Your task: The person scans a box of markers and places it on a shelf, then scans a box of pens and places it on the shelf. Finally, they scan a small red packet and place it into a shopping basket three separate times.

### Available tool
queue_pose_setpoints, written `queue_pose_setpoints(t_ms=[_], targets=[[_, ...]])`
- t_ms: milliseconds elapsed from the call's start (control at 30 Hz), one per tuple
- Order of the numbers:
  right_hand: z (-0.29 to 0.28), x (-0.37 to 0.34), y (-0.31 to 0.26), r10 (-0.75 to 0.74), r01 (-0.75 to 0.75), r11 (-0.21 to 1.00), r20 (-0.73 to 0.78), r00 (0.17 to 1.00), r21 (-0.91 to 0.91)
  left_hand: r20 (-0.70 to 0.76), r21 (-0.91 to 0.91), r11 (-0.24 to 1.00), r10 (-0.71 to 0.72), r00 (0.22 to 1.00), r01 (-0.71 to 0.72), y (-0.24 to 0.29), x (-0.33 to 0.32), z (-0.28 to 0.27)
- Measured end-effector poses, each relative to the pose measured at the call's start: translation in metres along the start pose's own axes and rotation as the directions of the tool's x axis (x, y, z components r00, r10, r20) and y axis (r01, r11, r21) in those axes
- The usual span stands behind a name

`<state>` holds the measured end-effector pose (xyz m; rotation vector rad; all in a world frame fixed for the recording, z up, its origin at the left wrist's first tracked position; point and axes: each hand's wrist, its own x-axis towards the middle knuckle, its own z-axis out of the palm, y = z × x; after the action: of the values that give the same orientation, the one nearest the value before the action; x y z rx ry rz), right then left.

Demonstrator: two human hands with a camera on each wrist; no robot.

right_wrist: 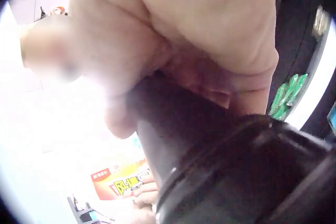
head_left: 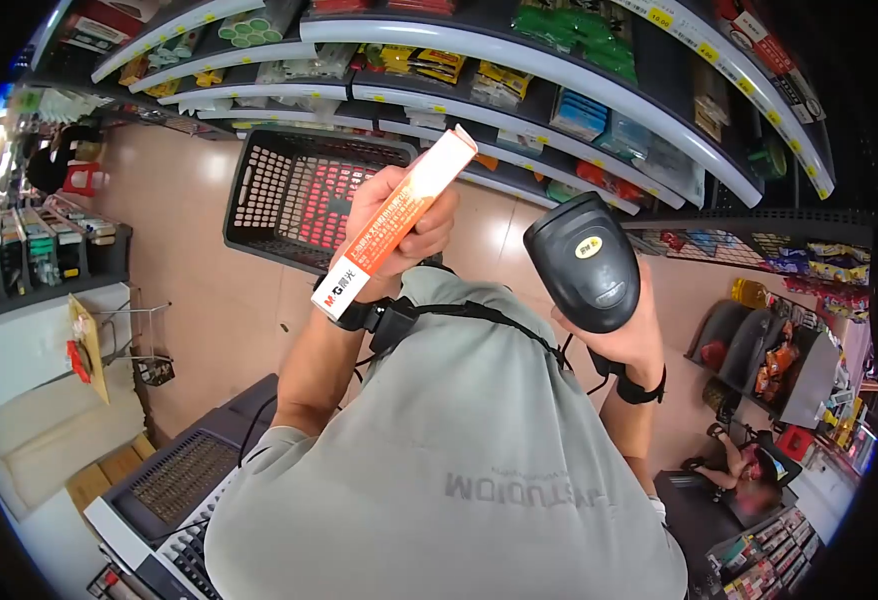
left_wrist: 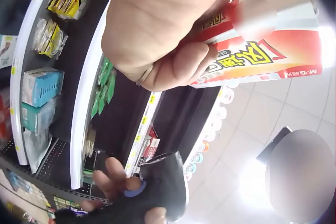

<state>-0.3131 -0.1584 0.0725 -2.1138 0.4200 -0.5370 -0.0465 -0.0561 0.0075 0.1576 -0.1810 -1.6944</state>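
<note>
My L hand (head_left: 429, 230) is up at approx. 11 o'clock w/ fingers & thumb curled round the orange-and-white box (head_left: 397, 221), marked M&G & held at a tilt, top end toward 1, bottom toward 7. My R hand (head_left: 631, 335), bet. 2 & 3 o'clock, is wrapped round the handle of the blk scanner (head_left: 584, 262), well apart from the box. Dk basket (head_left: 264, 190) at 10, partly hidden behind L hand & box. Stocked shelves (head_left: 549, 72) arc from 11 to 2.
</note>
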Motion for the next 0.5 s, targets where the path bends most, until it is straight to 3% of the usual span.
queue_pose_setpoints(t_ms=[33,100,233,267,333,367,400,433,467,500], targets=[[-0.001,0.001,0.001,-0.001,0.001,1.0,0.003,1.0,-0.002,0.054,0.01,1.0,-0.029,0.998,0.029,0.001,0.001,-0.001],[-0.004,0.004,0.003,-0.187,0.189,0.981,0.035,0.982,-0.042,0.16,-0.018,1.0,-0.022,0.987,0.025,-0.001,0.002,-0.006],[-0.005,0.013,-0.006,-0.214,0.219,0.973,0.077,0.974,-0.068,0.166,-0.099,0.991,-0.075,0.983,0.092,0.003,0.0,-0.012],[-0.003,0.017,-0.012,-0.151,0.152,0.988,0.054,0.987,-0.01,0.165,-0.102,0.991,-0.07,0.984,0.088,0.003,-0.001,-0.01],[0.002,0.024,-0.019,-0.017,0.015,0.994,0.016,1.0,0.11,0.077,-0.085,0.993,-0.07,0.995,0.076,0.004,-0.003,-0.002],[0.001,0.024,-0.019,-0.017,0.015,0.994,0.017,1.0,0.111,0.076,-0.085,0.994,-0.069,0.995,0.075,0.003,-0.005,0.001],[0.001,0.024,-0.019,-0.031,0.023,0.995,0.079,0.996,0.101,-0.094,-0.038,0.999,-0.041,0.995,0.038,0.002,-0.007,0.005],[0.0,0.026,-0.019,-0.048,0.038,0.996,0.123,0.991,0.084,-0.249,0.027,0.999,-0.012,0.968,0.019,0.002,-0.006,0.011],[0.002,0.022,-0.02,0.008,-0.013,0.997,0.07,0.998,0.081,-0.218,0.297,0.955,0.05,0.975,0.017,0.001,-0.004,0.007],[0.0,0.026,-0.024,0.098,-0.116,0.976,0.107,0.989,0.182,-0.254,0.286,0.958,0.051,0.966,0.024,0.0,-0.004,0.008]])
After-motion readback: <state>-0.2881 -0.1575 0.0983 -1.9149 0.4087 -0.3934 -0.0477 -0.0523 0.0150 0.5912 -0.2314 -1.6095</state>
